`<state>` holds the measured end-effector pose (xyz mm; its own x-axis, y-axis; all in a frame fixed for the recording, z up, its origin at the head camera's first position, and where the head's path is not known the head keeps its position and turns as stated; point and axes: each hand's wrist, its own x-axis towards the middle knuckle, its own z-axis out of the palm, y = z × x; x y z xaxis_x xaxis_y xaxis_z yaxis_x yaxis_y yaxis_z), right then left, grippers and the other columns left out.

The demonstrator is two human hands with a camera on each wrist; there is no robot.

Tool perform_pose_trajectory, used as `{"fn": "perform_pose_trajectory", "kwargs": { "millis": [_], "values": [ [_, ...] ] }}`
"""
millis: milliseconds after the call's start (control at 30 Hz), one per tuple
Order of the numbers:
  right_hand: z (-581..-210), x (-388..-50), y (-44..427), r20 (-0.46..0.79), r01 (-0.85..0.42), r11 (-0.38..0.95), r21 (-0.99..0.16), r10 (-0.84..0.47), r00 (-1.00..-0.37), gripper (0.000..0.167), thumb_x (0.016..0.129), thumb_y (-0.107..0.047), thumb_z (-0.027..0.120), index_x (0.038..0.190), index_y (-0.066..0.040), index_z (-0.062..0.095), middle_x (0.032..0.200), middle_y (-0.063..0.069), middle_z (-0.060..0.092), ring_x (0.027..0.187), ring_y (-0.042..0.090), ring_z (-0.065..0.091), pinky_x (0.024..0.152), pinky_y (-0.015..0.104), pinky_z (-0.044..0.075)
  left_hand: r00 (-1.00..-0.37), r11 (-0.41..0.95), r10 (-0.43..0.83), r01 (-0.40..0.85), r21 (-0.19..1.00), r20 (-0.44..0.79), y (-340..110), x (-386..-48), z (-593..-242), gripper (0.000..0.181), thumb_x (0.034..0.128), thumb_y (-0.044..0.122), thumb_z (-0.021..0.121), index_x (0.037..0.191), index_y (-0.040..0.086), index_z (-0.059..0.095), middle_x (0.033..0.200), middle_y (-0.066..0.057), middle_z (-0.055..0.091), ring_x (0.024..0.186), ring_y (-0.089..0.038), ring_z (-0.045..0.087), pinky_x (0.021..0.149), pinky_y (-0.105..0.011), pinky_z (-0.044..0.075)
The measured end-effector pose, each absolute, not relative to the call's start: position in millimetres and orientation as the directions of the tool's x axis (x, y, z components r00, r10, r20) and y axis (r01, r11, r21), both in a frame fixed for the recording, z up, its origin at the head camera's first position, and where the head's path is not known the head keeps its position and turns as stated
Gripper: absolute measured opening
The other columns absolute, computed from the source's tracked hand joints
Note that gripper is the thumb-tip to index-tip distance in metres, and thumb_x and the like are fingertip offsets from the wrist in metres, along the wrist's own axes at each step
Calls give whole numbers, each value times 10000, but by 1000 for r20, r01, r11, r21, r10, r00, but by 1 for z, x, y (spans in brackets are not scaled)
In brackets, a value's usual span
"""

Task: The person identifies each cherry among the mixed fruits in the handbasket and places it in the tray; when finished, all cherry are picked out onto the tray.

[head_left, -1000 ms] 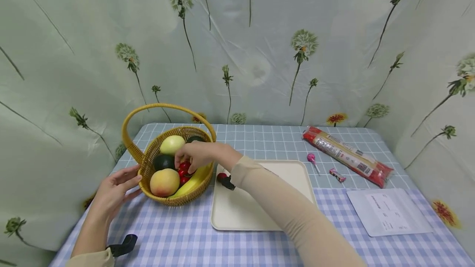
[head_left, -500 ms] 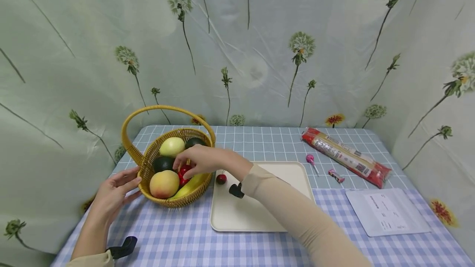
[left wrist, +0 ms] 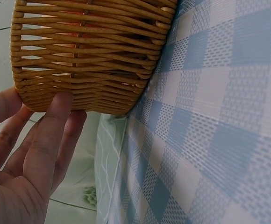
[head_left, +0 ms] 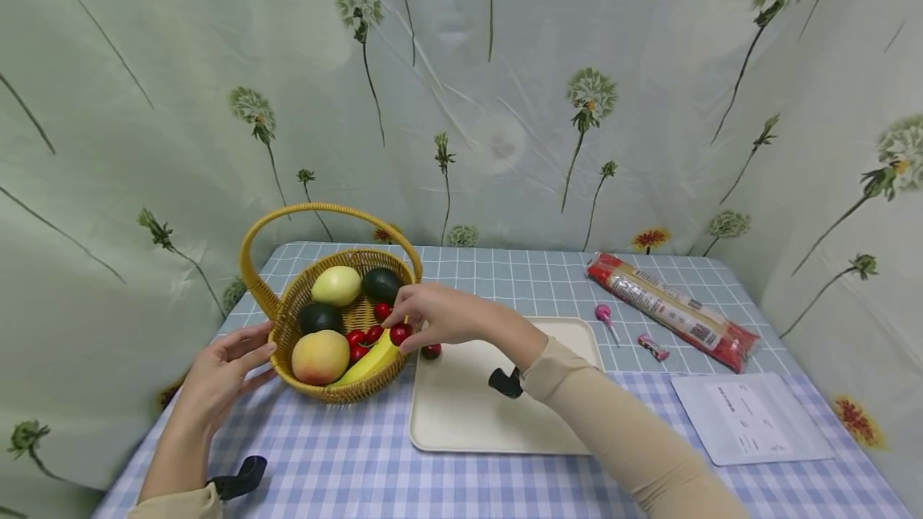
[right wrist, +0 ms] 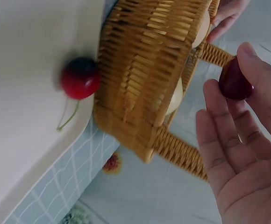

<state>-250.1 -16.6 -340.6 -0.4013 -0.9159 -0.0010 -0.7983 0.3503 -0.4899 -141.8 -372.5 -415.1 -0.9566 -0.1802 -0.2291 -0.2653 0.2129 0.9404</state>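
Observation:
My right hand (head_left: 440, 315) pinches a dark red cherry (head_left: 400, 333) between thumb and fingers, above the right rim of the wicker basket (head_left: 288, 371); the right wrist view shows the same cherry (right wrist: 236, 80) in my right hand (right wrist: 243, 154). With fingertips against the basket's left side is my left hand (head_left: 219, 371), its fingers fairly straight; the left wrist view shows this hand (left wrist: 37, 158) touching the weave (left wrist: 98, 60). Inside the basket lie a peach (head_left: 320, 356), a banana (head_left: 371, 360), several cherries (head_left: 356, 352), a pale fruit (head_left: 336, 286) and two dark green fruits (head_left: 382, 284).
A cream tray (head_left: 497, 423) stands right of the basket, with another cherry (head_left: 431, 351) near its left edge. Farther right are a pink lollipop (head_left: 603, 313), a wrapped candy (head_left: 653, 347), a long red packet (head_left: 674, 311) and a pale pouch (head_left: 750, 419).
My right hand has moved up and right from among the basket's cherries to its right rim, with a cherry pinched in its fingers. My left hand keeps its place on the basket.

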Motion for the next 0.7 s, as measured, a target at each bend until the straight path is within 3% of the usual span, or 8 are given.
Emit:
{"fn": "perform_pose_trajectory", "kwargs": {
  "millis": [200,433,700],
  "values": [
    [-350,-249,11,-4,-764,358,-536,-907,-421,389,971,-197,827,1332,-72,759,1201,56,691,1059,143,719,1000,368,613,-953,234,-191,-276,932,-234,-371,-140,-417,697,1064,320,699,1638,51,411,1464,-4,584,1025,107,641,903,-250,642],
    [-363,-249,37,21,-746,358,-562,-895,-445,363,956,-173,839,1300,-72,776,1181,57,718,1030,131,756,983,380,626,-958,194,-183,-258,947,-223,-372,-140,-416,666,1047,302,728,1611,69,461,1209,237,618,1029,96,655,893,-246,642],
    [-383,-259,53,31,-731,379,-567,-878,-478,347,940,-133,845,1270,-44,785,1127,63,738,1025,154,771,982,411,625,-959,201,-183,-253,946,-217,-371,-140,-417,670,1045,313,731,1608,68,464,1231,226,620,1033,96,653,896,-244,639]
  ]
}}
